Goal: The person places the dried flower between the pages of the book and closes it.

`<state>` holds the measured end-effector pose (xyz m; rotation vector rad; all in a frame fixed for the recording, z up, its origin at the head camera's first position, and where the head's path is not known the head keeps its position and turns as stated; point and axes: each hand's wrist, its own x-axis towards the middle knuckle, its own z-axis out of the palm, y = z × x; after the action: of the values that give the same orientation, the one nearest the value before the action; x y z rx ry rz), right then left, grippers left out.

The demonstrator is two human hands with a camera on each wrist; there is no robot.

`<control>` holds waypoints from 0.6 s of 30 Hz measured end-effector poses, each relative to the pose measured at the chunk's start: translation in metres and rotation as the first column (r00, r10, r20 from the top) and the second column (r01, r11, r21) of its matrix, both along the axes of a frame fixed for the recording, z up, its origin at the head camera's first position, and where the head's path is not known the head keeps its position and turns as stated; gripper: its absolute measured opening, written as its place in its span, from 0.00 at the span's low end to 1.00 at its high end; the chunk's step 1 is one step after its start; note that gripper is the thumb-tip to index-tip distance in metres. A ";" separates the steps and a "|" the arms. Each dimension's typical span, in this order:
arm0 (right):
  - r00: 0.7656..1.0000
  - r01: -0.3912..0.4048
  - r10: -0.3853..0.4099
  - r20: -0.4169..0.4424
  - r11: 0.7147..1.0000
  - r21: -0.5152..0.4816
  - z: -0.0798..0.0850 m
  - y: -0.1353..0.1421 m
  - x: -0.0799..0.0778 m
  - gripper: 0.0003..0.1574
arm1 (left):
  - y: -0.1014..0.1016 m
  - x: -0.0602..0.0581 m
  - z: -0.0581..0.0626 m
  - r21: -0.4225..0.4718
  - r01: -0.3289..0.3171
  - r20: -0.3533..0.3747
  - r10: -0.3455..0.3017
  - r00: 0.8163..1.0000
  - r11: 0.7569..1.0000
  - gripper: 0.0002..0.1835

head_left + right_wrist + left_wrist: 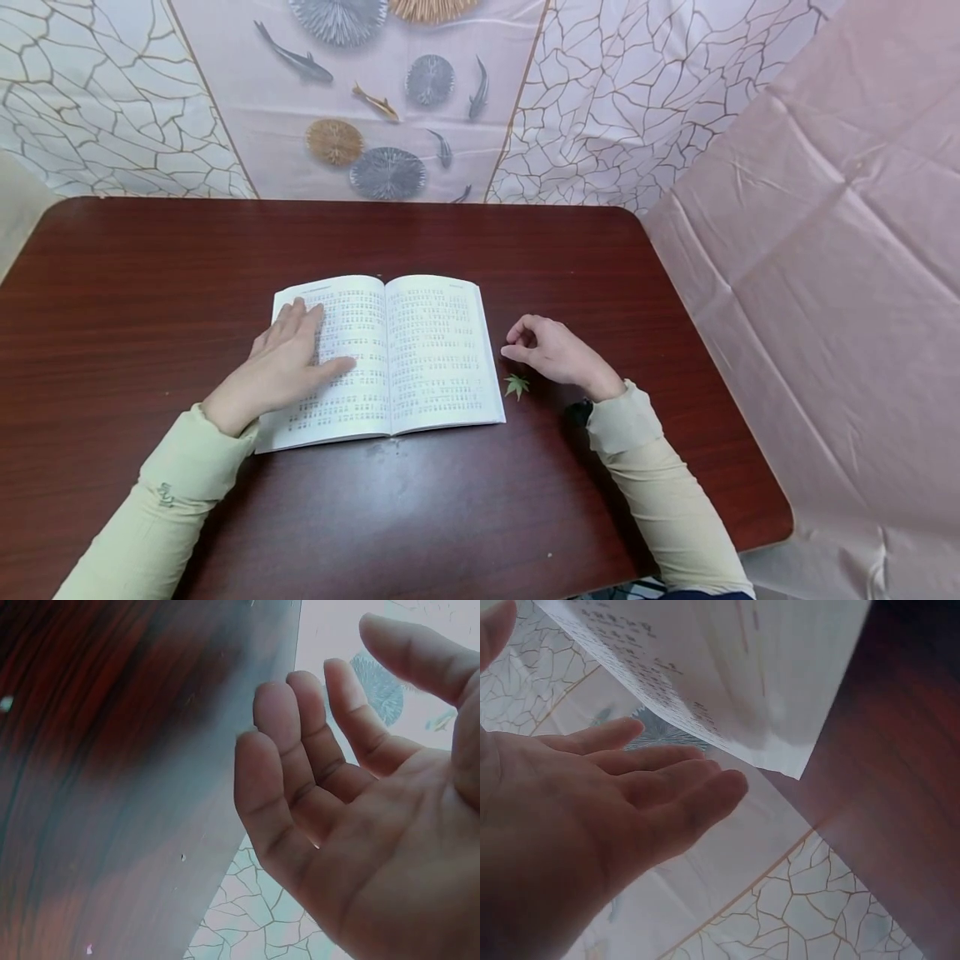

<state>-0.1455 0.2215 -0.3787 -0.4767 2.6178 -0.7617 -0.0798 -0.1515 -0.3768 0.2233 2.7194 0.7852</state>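
Observation:
An open book (pixel 435 350) with printed pages lies on the table, its spine pointing away from me. Over its left page is my left hand (pixel 288 358), fingers spread and straight; in the left wrist view the same hand (pixel 652 795) shows its palm beside the book's page (pixel 780 682). Just right of the book, my right hand (pixel 558 350) hovers with fingers loosely curled and nothing between them. A small green maple leaf (pixel 517 385) lies on the table by the book's right edge, a little below the right fingertips. The right wrist view shows that palm (pixel 360 817) bare.
The dark red-brown wooden table (pixel 150 267) has rounded corners. A patterned cloth (pixel 390 108) with fish and round shapes hangs behind its far edge. Along the right side stands a pink cloth (pixel 825 250).

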 end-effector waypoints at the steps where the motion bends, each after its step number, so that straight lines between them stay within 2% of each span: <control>1: 1.000 -0.009 0.009 0.006 1.000 0.010 0.000 0.001 0.001 0.13 | -0.001 0.000 0.000 -0.007 -0.004 0.004 0.004 1.000 1.000 0.54; 10: 0.992 -0.104 0.097 0.077 0.991 0.087 0.000 0.011 0.004 0.21 | -0.002 -0.001 -0.002 -0.020 -0.038 0.015 0.039 0.999 0.999 0.55; 18: 0.992 -0.111 0.101 0.078 0.985 0.133 -0.001 0.011 0.005 0.24 | -0.003 -0.003 -0.003 -0.005 -0.032 0.023 0.032 0.999 0.999 0.54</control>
<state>-0.1404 0.2324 -0.3800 -0.5342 2.5351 -0.5502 -0.0827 -0.1544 -0.3798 0.1691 2.7095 0.7854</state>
